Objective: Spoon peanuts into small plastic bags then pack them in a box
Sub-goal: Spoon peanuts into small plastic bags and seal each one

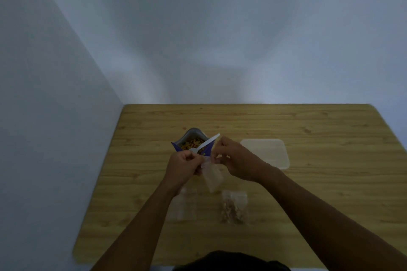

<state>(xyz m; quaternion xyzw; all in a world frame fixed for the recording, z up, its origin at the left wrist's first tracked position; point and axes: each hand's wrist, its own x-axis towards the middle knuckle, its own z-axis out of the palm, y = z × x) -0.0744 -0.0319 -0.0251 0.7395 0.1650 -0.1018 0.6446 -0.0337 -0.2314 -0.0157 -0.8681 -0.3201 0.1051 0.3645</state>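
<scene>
Both hands meet above the middle of the wooden desk [308,182], working on one small plastic bag [212,177]. The left hand [184,166] has its fingers pinched together on the left side of the bag's top edge, and the right hand [234,157] has its fingers closed on the right side of the same edge, so the bag hangs down between them, tilted slightly, with its lower end just above the desk. The bag looks cloudy and pale; whether it holds peanuts cannot be told through the blur.

Just behind the hands, toward the far edge of the desk, stands an open purple pouch of peanuts [192,142], its mouth wide and the brown nuts showing inside. A white plastic spoon [206,144] rests in the pouch, bowl down near the left hand, handle slanting up to the right.

Nearer the person, a filled bag of peanuts [234,208] lies flat on the desk. To its left, partly under the left forearm, lies an empty clear bag [184,205]. A translucent plastic box [265,153] sits to the right of the right hand, toward the desk's right side.
</scene>
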